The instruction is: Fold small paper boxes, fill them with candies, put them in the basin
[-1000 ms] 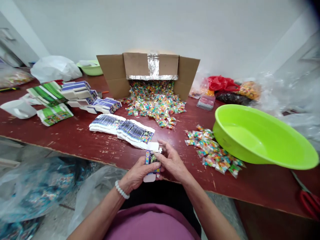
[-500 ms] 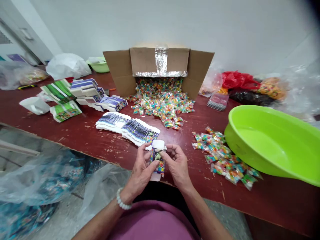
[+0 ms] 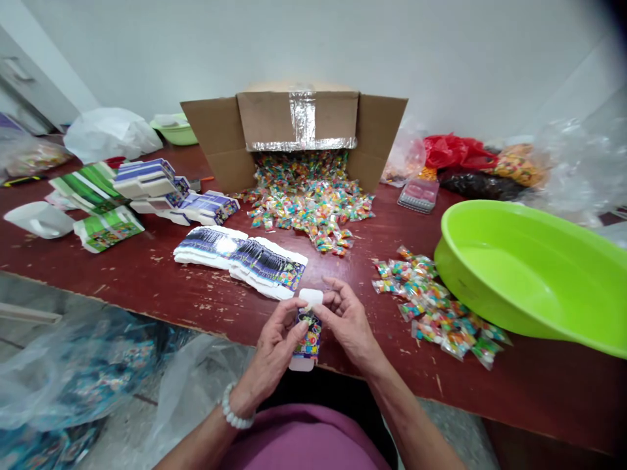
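Between my hands, near the table's front edge, is a small dark printed candy box (image 3: 308, 333) with white flaps showing at its top and bottom. My left hand (image 3: 280, 336) grips it from the left, thumb across its printed front. At its upper end my right hand (image 3: 349, 321) pinches the box by the top flap, thumb in front and fingers partly behind. Just beyond lie overlapping rows of flat matching boxes (image 3: 264, 261). Small clear packets of coloured candy (image 3: 435, 300) are heaped to the right of my hands.
An open cardboard carton (image 3: 298, 117) spills many candy packets (image 3: 313, 202) onto the red table (image 3: 196, 300). A large green basin (image 3: 529, 274) stands at right. Bundled boxes (image 3: 108, 225) and a white mug (image 3: 39, 220) are at left. Plastic bags (image 3: 98, 365) lie below the table edge.
My view has turned slightly, shifting the scene leftward. My right hand has moved to the box's top flap, its fingers more raised; the left keeps its hold.
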The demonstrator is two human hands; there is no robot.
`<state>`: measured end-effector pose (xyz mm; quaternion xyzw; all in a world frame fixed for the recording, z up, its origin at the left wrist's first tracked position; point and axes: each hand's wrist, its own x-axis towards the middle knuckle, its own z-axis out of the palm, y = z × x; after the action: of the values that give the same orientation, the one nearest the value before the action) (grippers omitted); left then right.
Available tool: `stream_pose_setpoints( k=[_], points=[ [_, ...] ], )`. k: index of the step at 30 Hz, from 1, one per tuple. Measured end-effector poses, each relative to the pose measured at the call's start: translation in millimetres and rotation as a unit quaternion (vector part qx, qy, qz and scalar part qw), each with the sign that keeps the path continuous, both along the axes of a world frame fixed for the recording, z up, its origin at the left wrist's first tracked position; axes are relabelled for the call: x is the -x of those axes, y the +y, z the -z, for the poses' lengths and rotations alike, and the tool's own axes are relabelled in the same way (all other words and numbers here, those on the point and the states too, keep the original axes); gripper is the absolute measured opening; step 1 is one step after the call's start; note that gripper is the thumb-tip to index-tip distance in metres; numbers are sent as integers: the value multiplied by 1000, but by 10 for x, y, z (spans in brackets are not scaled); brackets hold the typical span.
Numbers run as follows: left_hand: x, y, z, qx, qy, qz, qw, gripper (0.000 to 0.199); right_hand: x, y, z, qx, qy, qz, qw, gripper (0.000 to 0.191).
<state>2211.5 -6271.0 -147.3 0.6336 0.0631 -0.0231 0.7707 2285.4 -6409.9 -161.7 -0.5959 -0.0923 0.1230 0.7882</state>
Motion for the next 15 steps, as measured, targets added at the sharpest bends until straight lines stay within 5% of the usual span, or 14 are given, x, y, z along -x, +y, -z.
stream_pose_setpoints(
  k=[7, 12, 15],
  points=[
    [22, 78, -19, 83, 47, -18, 995, 56, -5, 1, 26, 99, -120, -19, 988, 9],
    [3, 185, 45, 230, 194, 45, 952, 52, 119, 83, 63, 87, -124, -53, 987, 10],
    [2, 177, 89, 223, 239, 40, 944, 61, 175, 99, 47, 90, -105, -106, 985, 16]
  ],
)
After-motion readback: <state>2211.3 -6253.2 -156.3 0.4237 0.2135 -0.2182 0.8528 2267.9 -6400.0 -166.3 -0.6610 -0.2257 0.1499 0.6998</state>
